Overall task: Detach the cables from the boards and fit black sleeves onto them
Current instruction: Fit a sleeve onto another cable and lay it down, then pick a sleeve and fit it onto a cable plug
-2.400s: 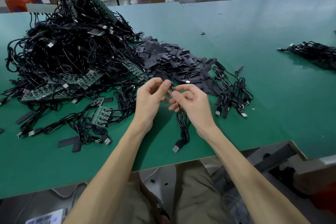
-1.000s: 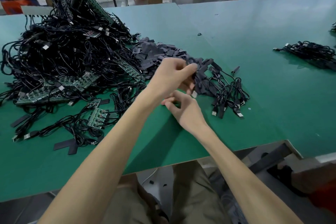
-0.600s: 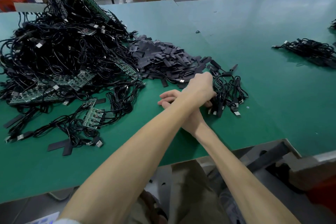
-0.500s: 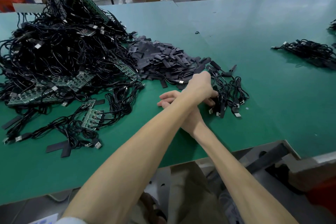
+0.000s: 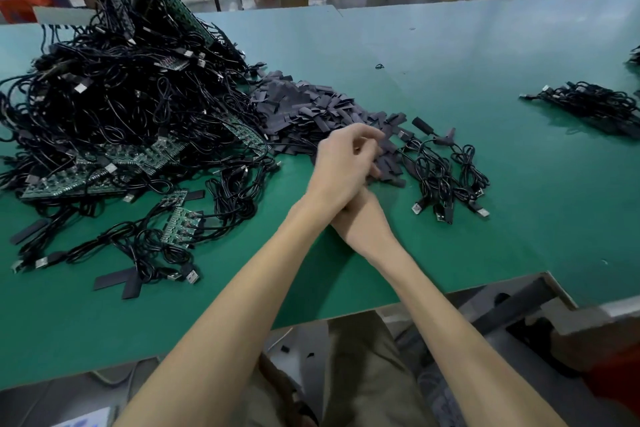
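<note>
Crossing your left arm over the right, you have your left hand (image 5: 343, 163) at the near edge of the sleeves (image 5: 304, 114), fingers curled down among them; cannot tell whether they pinch one. Right hand (image 5: 363, 224) lies low on the table (image 5: 450, 62) under the left wrist, fingers hidden, grip unreadable. Cable heap (image 5: 121, 97) with boards (image 5: 176, 224) sits to the left. Loose cables (image 5: 446, 177) lie just right of the sleeves, and a second bundle (image 5: 588, 104) far right.

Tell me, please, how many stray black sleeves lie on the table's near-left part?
4: crossed pair near the edge, one sleeve beside a small board, another far left; cables may hide more.
</note>
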`<state>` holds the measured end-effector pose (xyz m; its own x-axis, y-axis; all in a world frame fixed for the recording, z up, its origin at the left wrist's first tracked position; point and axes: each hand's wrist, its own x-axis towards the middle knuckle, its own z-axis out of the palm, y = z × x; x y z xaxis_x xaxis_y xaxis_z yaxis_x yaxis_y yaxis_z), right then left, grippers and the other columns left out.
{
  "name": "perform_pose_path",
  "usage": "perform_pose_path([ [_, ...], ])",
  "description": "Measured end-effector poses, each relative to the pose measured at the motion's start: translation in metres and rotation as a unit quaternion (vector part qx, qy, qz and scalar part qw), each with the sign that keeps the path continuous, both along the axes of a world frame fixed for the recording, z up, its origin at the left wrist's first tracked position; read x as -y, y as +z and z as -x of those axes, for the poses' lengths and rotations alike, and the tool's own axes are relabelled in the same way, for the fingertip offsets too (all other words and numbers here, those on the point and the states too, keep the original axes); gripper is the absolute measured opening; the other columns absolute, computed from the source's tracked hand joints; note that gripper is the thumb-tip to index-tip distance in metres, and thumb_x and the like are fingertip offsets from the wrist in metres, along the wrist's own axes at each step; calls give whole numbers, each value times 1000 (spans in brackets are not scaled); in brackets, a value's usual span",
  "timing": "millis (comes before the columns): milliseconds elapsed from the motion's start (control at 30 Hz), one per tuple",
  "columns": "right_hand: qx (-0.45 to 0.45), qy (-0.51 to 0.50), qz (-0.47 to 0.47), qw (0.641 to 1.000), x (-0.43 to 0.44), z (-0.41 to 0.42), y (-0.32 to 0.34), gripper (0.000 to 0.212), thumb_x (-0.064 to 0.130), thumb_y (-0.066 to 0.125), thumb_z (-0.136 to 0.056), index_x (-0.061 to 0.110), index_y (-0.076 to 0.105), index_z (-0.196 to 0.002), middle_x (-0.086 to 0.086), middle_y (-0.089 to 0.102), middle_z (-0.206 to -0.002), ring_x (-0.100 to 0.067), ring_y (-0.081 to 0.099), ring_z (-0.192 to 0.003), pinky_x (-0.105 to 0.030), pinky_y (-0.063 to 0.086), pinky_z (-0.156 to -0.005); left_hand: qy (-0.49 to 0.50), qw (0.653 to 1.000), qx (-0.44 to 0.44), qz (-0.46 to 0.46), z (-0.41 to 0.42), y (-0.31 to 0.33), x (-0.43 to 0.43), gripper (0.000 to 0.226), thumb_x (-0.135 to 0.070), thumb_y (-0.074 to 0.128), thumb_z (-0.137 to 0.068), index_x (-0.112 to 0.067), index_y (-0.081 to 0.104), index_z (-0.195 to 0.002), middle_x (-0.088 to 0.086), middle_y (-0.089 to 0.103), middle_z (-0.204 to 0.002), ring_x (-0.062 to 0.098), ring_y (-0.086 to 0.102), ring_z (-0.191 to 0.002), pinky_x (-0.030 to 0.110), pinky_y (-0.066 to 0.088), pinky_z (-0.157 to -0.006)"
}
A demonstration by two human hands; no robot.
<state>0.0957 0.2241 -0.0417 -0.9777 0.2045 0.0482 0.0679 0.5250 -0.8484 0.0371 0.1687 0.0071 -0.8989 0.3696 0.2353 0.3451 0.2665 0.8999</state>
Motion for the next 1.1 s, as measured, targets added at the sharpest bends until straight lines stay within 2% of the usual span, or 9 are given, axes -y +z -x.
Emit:
perform_pose_path([
  [133,-37,-4,32,999,0,1,1,11,25,68,-89,35,72,-91,19,75,-86,-12,70,-93,-43,56,-87,141,982,-94,85,-8,-21,62,22,-5,57,-99,-15,73,-110,-2,70,-105,12,65,-94,29,53,-88],
  [333,-40,4,49,998,-2,3,-3,12,25,65,-95,30,72,-104,22,77,-85,-6,69,-99,-44,52,-99,241,925,-141,259,-41,-42,116,30,-2,58,-97,-10,66,-125,9,58,-121,30,51,-116,39,35,-102],
  [467,-36,5,56,998,-3,1,-2,11,25,64,-96,31,71,-103,21,77,-87,-10,70,-99,-46,52,-99,387,858,-95,325,-44,-37,146,46,-16,63,-96,-6,48,-138,19,39,-143,38,31,-135,53,21,-110],
  [567,-35,8,56,998,-3,0,-1,11,26,64,-97,32,71,-103,22,77,-87,-10,70,-97,-47,53,-97,395,846,-22,357,-38,-32,165,47,-29,62,-99,-2,46,-134,24,47,-135,42,38,-128,57,25,-107],
  [667,-34,11,60,998,-4,-1,0,11,26,64,-97,31,71,-103,21,77,-87,-11,71,-96,-47,53,-96,369,884,12,287,-33,-32,168,25,-24,64,-100,-10,54,-119,12,63,-116,36,52,-116,51,32,-105],
  [833,-47,24,73,996,-4,0,-3,10,29,66,-97,32,71,-105,19,77,-88,-9,70,-91,-43,54,-92,280,957,-40,60,-42,-32,138,20,-12,75,-92,-18,60,-103,-2,63,-97,1,57,-88,6,41,-75],
  [900,-72,44,94,992,-4,0,-4,14,29,69,-96,32,70,-110,16,78,-91,-5,65,-76,-34,52,-79,253,965,-65,31,-41,-34,122,21,-13,79,-88,-19,63,-100,-3,64,-93,1,57,-83,7,41,-74],
  [1000,-93,80,109,986,-4,0,-3,25,26,75,-93,36,71,-116,9,76,-98,-31,64,-84,-38,47,-67,218,973,-72,-19,-37,-36,103,22,-17,82,-86,-20,65,-99,-4,65,-90,7,59,-80,16,46,-75],
  [1100,-106,91,105,984,-4,1,-4,25,15,78,-90,26,74,-113,4,73,-100,-15,66,-89,-30,45,-66,188,978,-66,-69,-33,-35,89,23,-17,85,-83,-18,67,-98,-2,66,-87,10,62,-78,25,52,-73],
])
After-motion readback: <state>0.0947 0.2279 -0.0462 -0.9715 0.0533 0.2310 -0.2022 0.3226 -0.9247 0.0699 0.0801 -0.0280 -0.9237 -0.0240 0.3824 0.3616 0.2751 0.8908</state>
